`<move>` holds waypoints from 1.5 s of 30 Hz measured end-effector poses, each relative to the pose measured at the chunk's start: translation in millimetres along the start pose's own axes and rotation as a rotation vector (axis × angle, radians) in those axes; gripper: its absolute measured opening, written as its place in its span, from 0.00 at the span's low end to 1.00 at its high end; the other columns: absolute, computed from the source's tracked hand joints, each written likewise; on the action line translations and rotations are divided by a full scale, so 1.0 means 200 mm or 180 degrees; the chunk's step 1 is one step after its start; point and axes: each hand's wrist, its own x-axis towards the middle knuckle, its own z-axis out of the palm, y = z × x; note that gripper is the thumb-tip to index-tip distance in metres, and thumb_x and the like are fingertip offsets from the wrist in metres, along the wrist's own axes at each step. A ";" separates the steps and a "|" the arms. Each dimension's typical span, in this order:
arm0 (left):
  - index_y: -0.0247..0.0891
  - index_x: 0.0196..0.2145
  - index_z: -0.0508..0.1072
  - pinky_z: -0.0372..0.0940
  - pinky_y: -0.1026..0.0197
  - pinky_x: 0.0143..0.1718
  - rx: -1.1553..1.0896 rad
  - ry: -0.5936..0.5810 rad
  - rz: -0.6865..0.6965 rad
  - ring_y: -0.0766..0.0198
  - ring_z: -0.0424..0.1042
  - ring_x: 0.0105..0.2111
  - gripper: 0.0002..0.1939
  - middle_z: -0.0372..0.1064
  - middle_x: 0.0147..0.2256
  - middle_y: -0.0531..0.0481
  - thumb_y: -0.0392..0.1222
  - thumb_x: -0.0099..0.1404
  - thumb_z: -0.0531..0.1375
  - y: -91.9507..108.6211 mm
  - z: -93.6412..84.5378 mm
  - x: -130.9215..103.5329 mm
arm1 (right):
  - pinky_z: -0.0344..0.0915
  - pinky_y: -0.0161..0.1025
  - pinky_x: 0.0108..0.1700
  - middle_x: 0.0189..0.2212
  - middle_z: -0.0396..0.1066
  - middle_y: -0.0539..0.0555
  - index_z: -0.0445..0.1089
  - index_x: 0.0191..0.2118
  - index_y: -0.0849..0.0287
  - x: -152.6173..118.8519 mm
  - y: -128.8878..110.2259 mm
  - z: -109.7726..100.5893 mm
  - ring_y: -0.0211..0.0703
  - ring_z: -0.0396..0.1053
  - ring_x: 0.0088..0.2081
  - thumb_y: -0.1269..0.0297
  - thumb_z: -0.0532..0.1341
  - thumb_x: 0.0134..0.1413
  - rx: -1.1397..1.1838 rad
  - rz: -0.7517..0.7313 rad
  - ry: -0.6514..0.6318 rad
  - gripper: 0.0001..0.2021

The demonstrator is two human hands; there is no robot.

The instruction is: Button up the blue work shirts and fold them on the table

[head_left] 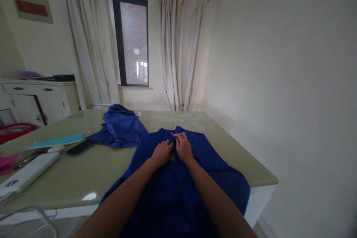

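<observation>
A dark blue jacket [217, 160] is spread over the front of the table, its collar pointing away from me and its lower part hanging over the near edge. Just below the collar, my left hand [162, 152] has its fingers closed on the front opening. My right hand [183, 146] is beside it, thumb and fingers pinched on the same strip of fabric near the neck. Small yellow-green patches show under both hands. What exactly lies between the fingertips is too small to see.
A crumpled blue cloth [121, 126] lies behind the jacket on the left. On the table [108, 178] are a phone [80, 148], a light-blue flat item [58, 141], a white elongated device [29, 174] and a pink object [9, 163]. A wall [292, 81] borders the right side.
</observation>
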 end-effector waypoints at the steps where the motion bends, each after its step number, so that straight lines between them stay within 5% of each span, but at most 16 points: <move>1: 0.40 0.51 0.72 0.64 0.49 0.51 0.0010 0.0002 0.0046 0.48 0.69 0.51 0.16 0.68 0.51 0.38 0.33 0.69 0.52 0.00 0.00 0.00 | 0.68 0.37 0.46 0.45 0.67 0.55 0.73 0.51 0.52 0.00 0.00 0.00 0.43 0.71 0.43 0.69 0.51 0.68 0.0031 -0.0007 0.0014 0.15; 9: 0.44 0.53 0.72 0.60 0.44 0.55 -0.0109 0.0066 0.0065 0.45 0.64 0.57 0.17 0.66 0.57 0.41 0.48 0.71 0.54 -0.03 0.00 -0.03 | 0.68 0.36 0.46 0.43 0.67 0.54 0.74 0.48 0.53 0.00 0.00 0.01 0.43 0.71 0.43 0.69 0.51 0.68 0.0272 -0.0021 0.0084 0.15; 13: 0.48 0.54 0.72 0.61 0.44 0.54 -0.0224 0.0098 -0.0139 0.47 0.66 0.54 0.17 0.68 0.55 0.45 0.52 0.71 0.55 -0.09 0.01 -0.03 | 0.67 0.40 0.50 0.40 0.69 0.56 0.76 0.44 0.55 0.06 0.04 -0.02 0.44 0.70 0.43 0.67 0.50 0.67 0.0664 0.0112 0.0469 0.16; 20: 0.44 0.42 0.74 0.62 0.53 0.47 -0.0268 0.0242 -0.0493 0.52 0.69 0.48 0.11 0.70 0.46 0.45 0.44 0.73 0.52 -0.23 -0.01 -0.04 | 0.68 0.41 0.48 0.41 0.77 0.58 0.77 0.41 0.58 0.27 0.39 -0.27 0.48 0.72 0.44 0.62 0.53 0.57 0.0901 0.0986 0.0999 0.16; 26: 0.38 0.46 0.72 0.62 0.54 0.49 -0.0323 0.0667 -0.0898 0.53 0.70 0.46 0.16 0.72 0.45 0.40 0.36 0.74 0.45 -0.24 -0.10 -0.03 | 0.68 0.39 0.35 0.27 0.78 0.54 0.79 0.36 0.57 0.19 0.60 -0.33 0.47 0.73 0.30 0.62 0.57 0.46 0.0881 0.1521 0.0786 0.15; 29: 0.42 0.52 0.71 0.60 0.52 0.56 -0.0545 0.0544 -0.0271 0.53 0.69 0.53 0.15 0.72 0.51 0.43 0.43 0.75 0.49 -0.10 -0.14 -0.09 | 0.69 0.39 0.33 0.26 0.78 0.53 0.79 0.36 0.57 0.14 0.61 -0.27 0.46 0.74 0.28 0.62 0.58 0.45 0.0920 0.1577 0.0632 0.14; 33: 0.52 0.60 0.67 0.44 0.37 0.68 -0.1098 -0.0511 0.1443 0.45 0.61 0.64 0.30 0.65 0.63 0.45 0.61 0.63 0.63 0.13 -0.13 -0.28 | 0.70 0.40 0.36 0.28 0.79 0.53 0.78 0.35 0.57 0.13 0.60 -0.19 0.46 0.75 0.31 0.62 0.57 0.45 0.0972 0.1613 0.0552 0.14; 36: 0.54 0.63 0.64 0.35 0.27 0.67 -0.1121 -0.0785 0.1519 0.37 0.54 0.67 0.42 0.58 0.67 0.43 0.62 0.53 0.69 0.22 -0.12 -0.39 | 0.71 0.41 0.39 0.30 0.79 0.52 0.78 0.35 0.56 0.16 0.59 -0.18 0.46 0.75 0.34 0.63 0.56 0.45 0.1007 0.1653 0.0559 0.14; 42: 0.55 0.48 0.74 0.38 0.33 0.69 -0.1121 -0.0741 0.1664 0.51 0.65 0.60 0.16 0.70 0.54 0.51 0.48 0.62 0.67 0.27 -0.11 -0.45 | 0.70 0.42 0.42 0.28 0.78 0.50 0.78 0.32 0.55 0.19 0.53 -0.19 0.46 0.75 0.34 0.65 0.57 0.42 0.1088 0.1683 0.0417 0.13; 45: 0.53 0.46 0.74 0.43 0.41 0.70 -0.0946 -0.0579 0.1814 0.58 0.71 0.52 0.13 0.73 0.48 0.53 0.37 0.66 0.60 0.30 -0.10 -0.46 | 0.69 0.41 0.40 0.27 0.77 0.50 0.78 0.31 0.56 0.19 0.48 -0.18 0.46 0.74 0.33 0.66 0.57 0.42 0.1225 0.1664 0.0280 0.12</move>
